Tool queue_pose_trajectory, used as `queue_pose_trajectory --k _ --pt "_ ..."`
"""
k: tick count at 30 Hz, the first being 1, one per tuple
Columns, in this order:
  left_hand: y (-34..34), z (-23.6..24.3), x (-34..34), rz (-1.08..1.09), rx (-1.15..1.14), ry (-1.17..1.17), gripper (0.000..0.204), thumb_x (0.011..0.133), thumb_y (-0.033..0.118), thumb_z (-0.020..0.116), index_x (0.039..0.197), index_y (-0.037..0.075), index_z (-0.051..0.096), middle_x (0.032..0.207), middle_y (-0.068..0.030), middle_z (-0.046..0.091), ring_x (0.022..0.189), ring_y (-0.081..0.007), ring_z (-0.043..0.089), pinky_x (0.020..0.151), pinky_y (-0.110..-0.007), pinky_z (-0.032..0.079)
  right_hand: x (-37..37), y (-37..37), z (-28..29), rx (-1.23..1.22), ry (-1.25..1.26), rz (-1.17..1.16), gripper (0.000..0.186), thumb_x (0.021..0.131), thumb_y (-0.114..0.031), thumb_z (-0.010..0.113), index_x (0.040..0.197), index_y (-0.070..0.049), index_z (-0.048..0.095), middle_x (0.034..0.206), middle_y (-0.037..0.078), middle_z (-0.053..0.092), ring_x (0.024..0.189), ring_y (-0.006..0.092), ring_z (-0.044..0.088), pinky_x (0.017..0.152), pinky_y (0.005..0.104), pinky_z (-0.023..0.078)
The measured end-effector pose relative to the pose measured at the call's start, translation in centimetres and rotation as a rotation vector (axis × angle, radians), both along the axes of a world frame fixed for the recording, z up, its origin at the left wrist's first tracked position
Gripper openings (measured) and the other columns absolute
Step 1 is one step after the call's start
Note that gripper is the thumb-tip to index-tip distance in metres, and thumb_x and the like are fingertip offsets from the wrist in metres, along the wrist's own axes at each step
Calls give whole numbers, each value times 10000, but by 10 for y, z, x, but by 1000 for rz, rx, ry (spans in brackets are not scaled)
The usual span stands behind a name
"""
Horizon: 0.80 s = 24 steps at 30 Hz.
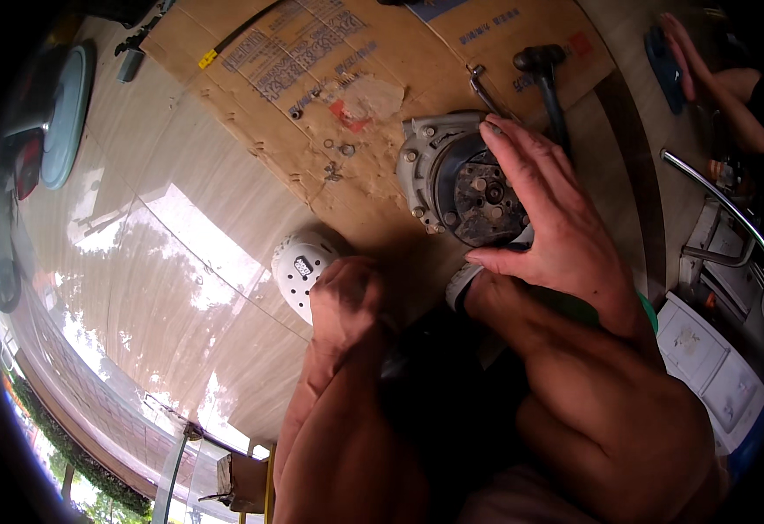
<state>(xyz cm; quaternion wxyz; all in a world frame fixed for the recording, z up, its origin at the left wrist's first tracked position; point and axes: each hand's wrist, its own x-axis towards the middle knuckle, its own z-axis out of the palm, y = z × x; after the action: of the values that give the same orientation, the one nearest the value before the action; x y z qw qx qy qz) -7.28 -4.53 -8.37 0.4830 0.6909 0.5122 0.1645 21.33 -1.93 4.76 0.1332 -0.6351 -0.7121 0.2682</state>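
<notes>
A dirty grey metal compressor point(414, 166) with a round black pulley point(452, 203) lies on the cardboard's near edge, its bolted hub facing up. My right hand point(556, 201) spans the pulley from the right, long fingers over the far rim and thumb at the near rim. Part of the pulley is hidden under that palm. Lower left, my left hand point(347, 301) is curled into a fist beside the white clog point(293, 266) on my foot. Whatever the fist may hold is hidden. The other clog point(462, 281) shows partly below the compressor.
Flattened cardboard point(303, 140) bears a hammer point(549, 83), a wrench point(484, 85) and small loose metal parts point(338, 148). To the right are a chrome tube frame point(740, 210) and a white drawer case point(714, 358). Another person's hand point(681, 54) appears at upper right.
</notes>
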Motion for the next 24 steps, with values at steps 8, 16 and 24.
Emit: queue_pose_trajectory --k 8,16,24 --pt "1 -2 4 -17 10 -12 80 809 85 696 871 42 723 991 -122 743 894 -322 720 801 -406 588 2 -2 5 28 -10 -7 1032 589 -109 933 1509 -54 468 1530 181 465 1381 397 467 1137 465 421" --pt "-1 -1 0 2 10 -21 81 814 81 696 875 33 717 978 -128 738 885 -327 717 801 -404 585 -4 1 4 62 -33 22 914 588 -93 922 1421 -57 548 1498 190 491 1352 407 483 1119 485 435" --pt "1 2 -3 -19 57 -35 106 816 71 695 905 17 713 975 -143 734 878 -338 715 790 -407 586 -2 0 4 59 -49 36 921 610 -117 921 1439 -57 526 1511 197 470 1359 407 473 1121 479 427"
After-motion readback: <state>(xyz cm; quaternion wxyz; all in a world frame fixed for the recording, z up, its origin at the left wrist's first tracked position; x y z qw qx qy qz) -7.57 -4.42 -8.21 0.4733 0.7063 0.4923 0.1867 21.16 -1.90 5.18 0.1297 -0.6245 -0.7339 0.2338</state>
